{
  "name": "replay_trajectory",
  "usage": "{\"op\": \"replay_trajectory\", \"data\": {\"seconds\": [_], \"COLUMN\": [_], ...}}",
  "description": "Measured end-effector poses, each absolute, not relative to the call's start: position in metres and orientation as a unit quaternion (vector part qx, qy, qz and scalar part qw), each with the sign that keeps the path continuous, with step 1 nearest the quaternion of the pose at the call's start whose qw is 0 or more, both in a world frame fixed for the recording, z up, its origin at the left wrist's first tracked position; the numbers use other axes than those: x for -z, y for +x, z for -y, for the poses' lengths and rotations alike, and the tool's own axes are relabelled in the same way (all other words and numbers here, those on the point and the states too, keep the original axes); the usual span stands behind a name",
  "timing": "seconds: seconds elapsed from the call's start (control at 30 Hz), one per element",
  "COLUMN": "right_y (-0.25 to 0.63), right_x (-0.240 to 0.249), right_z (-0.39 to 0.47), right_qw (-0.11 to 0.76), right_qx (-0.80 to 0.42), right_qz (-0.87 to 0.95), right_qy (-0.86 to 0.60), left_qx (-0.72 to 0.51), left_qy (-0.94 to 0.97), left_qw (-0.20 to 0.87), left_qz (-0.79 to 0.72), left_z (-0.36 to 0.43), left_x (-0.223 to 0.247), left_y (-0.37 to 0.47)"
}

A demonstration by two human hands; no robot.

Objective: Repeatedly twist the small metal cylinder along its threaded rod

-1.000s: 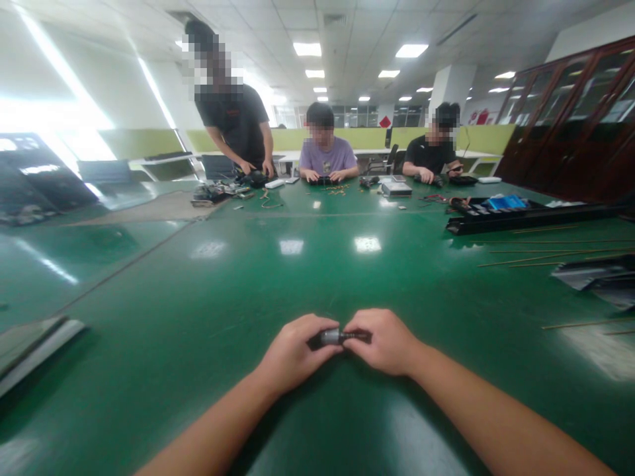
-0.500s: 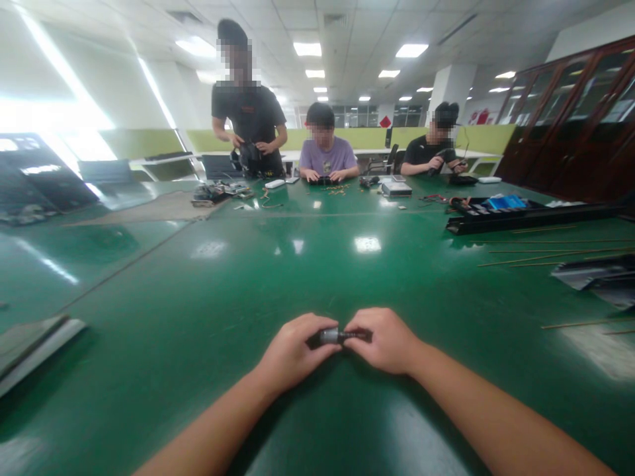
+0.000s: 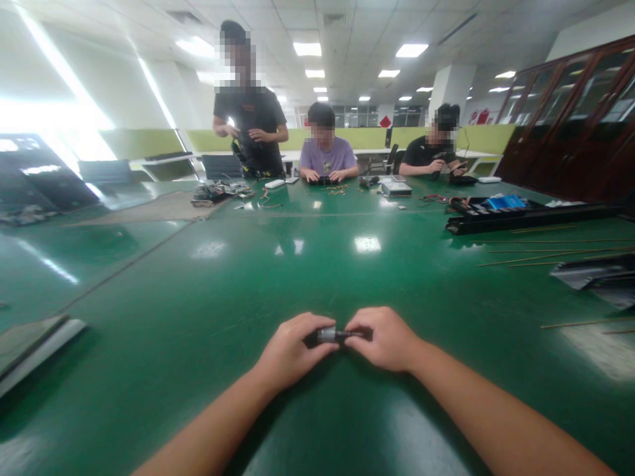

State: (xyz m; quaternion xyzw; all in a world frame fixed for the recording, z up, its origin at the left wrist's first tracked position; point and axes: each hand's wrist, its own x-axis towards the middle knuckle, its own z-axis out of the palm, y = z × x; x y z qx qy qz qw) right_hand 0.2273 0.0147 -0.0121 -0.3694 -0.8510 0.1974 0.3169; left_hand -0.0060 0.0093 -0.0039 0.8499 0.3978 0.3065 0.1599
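Low over the green table (image 3: pixel 278 277), my left hand (image 3: pixel 292 344) pinches a small silver cylinder (image 3: pixel 326 334) between thumb and fingers. A dark ridged rod (image 3: pixel 348 334) runs out of the cylinder's right side, lying level and in line with it. My right hand (image 3: pixel 384 338) is closed around the rod's other end, thumb below and fingers above. The fingertips of both hands are a small gap apart. My fingers cover both ends, and I cannot tell whether cylinder and rod are one piece.
Thin brass-coloured rods (image 3: pixel 540 252) and dark metal profiles (image 3: pixel 600 276) lie to the right. A black tray (image 3: pixel 476 223) with a blue packet (image 3: pixel 507 202) sits beyond. Flat boards (image 3: pixel 37 347) are at left. Across the table, one person stands and two sit, near electronic parts (image 3: pixel 215 192).
My left hand and the silver cylinder have shifted slightly left, and a little more of the dark rod shows. Across the table, the standing person's hands have moved up and apart.
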Motion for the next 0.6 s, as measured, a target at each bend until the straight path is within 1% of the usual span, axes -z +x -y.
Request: {"op": "replay_trajectory", "data": {"seconds": [0.6], "right_y": [0.2271], "right_x": [0.0125], "right_z": [-0.0147], "right_qw": [0.318], "right_qx": [-0.201], "right_qz": [0.849], "right_qy": [-0.371], "left_qx": [-0.314], "left_qy": [0.846], "left_qw": [0.164], "left_qz": [-0.399], "left_z": [-0.0087], "left_x": [0.0038], "left_y": [-0.0068]}}
